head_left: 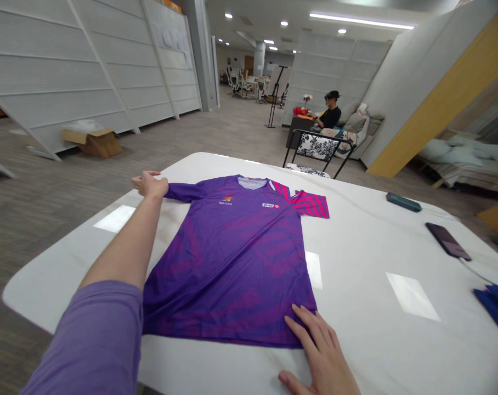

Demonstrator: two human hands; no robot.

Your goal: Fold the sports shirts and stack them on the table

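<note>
A purple short-sleeved T-shirt (236,258) lies front side up on the white table (356,274), its collar at the far end. Pink stripes cover the sleeve on the right, and small logos sit on the chest. My left hand (150,185) is closed at the end of the left-side sleeve, gripping its edge; some fingertips are hidden. Near the hem, my right hand (321,348) rests with fingers spread over the shirt's lower right corner, while its thumb lies on the tabletop.
On the table's right are a dark green case (403,202), a phone (448,241) with a cable, and folded blue cloth (496,310) at the edge. A patterned chair (318,147) stands behind the table. Beyond it sits a person (330,114). A cardboard box (96,144) lies on the floor.
</note>
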